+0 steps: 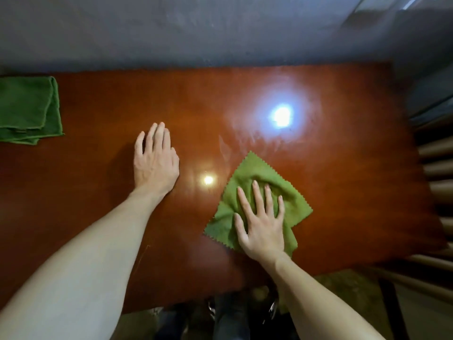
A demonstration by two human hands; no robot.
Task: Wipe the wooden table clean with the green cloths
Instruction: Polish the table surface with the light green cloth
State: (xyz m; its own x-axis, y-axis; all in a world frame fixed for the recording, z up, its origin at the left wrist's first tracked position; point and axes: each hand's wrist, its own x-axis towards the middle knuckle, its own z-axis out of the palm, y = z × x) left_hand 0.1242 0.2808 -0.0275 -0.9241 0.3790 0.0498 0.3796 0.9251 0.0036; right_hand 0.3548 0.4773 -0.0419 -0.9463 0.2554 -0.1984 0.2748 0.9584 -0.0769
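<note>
Two green cloths are in play. The lighter, zigzag-edged cloth (259, 200) is lying bunched on the near right part of the wooden table (343, 168), and the right hand (261, 222) is pressing flat on it with fingers spread wide, not gripping; probably this is spreading pressure over more fabric for a wiping stroke. Faint pale smears are showing on the varnish just beyond the cloth, near a bright lamp reflection (282, 116), so that patch likely needs another pass. The left hand (155, 158) is resting open and empty, palm down, on bare wood left of centre, apparently bracing the body. The darker folded cloth (28, 109) is sitting untouched at the far left edge, well apart from both hands, seemingly held in reserve. The far strip is looking unwiped; I cannot tell for certain.
</note>
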